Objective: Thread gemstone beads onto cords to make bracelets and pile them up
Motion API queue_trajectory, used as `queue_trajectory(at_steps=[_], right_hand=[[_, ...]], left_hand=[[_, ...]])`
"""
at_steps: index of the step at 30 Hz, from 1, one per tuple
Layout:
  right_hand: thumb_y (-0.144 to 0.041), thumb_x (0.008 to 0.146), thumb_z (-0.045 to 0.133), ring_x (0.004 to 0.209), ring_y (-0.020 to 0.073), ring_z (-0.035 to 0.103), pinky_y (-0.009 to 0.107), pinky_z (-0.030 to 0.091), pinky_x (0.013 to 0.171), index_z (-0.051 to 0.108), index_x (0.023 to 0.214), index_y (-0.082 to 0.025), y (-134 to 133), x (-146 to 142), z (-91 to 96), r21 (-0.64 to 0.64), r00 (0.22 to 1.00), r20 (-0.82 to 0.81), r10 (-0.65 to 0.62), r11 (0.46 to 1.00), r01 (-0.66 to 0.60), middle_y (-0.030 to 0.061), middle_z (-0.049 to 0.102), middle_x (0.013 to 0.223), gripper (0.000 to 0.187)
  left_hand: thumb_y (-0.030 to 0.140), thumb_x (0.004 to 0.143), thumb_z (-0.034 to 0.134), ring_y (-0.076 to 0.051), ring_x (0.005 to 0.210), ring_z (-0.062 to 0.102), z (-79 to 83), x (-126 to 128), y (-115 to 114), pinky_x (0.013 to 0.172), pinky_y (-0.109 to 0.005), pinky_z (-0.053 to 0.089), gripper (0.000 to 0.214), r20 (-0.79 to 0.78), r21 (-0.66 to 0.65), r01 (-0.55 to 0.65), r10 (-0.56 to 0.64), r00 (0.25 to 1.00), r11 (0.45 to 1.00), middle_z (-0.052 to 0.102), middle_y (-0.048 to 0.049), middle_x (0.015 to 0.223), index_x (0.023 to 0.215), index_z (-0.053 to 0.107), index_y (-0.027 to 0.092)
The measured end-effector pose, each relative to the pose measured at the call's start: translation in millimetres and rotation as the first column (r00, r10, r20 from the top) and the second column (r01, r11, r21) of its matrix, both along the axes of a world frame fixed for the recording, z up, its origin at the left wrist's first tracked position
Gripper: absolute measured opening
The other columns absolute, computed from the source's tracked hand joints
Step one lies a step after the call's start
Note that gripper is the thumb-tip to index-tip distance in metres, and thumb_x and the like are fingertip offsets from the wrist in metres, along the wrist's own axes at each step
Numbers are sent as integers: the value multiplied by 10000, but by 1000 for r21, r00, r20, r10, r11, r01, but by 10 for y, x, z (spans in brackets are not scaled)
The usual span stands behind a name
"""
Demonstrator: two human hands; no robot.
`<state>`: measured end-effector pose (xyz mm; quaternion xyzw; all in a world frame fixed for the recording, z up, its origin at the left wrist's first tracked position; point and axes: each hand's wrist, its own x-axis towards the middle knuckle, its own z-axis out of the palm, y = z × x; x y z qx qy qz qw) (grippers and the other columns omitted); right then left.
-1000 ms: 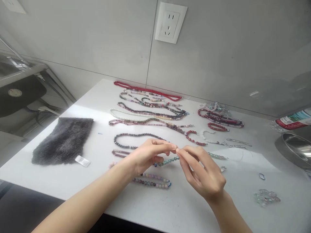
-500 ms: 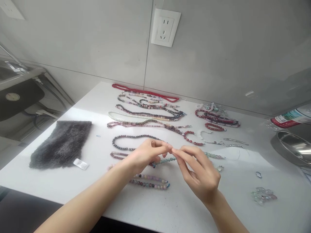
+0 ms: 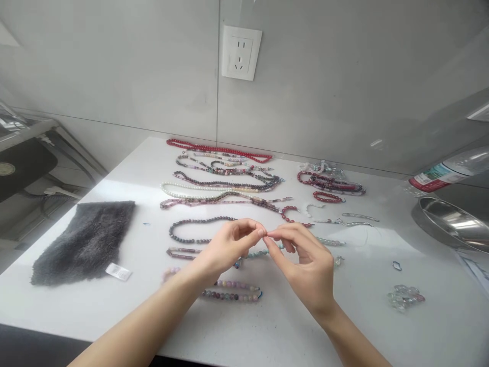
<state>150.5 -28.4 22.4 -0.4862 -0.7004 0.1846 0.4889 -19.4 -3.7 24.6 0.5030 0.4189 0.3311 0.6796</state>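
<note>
Above the middle of the white table, my left hand and my right hand meet fingertip to fingertip. Each is closed in a pinch, and whatever lies between the fingertips is too small to make out. Beneath them lies a light blue bead strand, partly covered. A dark bead strand curves behind my left hand. Under my left forearm, strands of purple and mixed beads show in part. To the right of my right hand is a pale green bead strand.
Several bead strands, among them a red one and a white one, lie toward the wall. At left is a dark furry cloth with a white tag. Clear beads, a metal bowl and a plastic bottle are at right.
The view has shifted slightly, so the table's things sit a little further left. My right hand has turned, its thumb now showing below the index finger. The fingertips of both hands stay together.
</note>
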Motion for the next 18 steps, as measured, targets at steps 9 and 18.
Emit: queue_trajectory(at_steps=[9, 18], right_hand=[[-151, 799, 719, 628, 143, 471, 312, 430, 568, 738, 833, -222, 1, -14, -5, -6, 998, -29, -49, 999, 49, 34, 634, 754, 81], [-274, 805, 721, 699, 190, 595, 326, 504, 579, 739, 785, -207, 65, 61, -44, -292, 968, -251, 27, 951, -103, 60, 669, 755, 72]], left_hand=[[470, 876, 585, -95, 707, 445, -39, 81, -35, 559, -216, 326, 306, 76, 77, -100, 94, 993, 992, 619, -48, 1066, 867, 657, 172], [479, 854, 610, -61, 588, 399, -39, 108, -51, 490, -220, 297, 306, 123, 33, -111, 106, 987, 993, 639, -38, 1046, 852, 638, 174]])
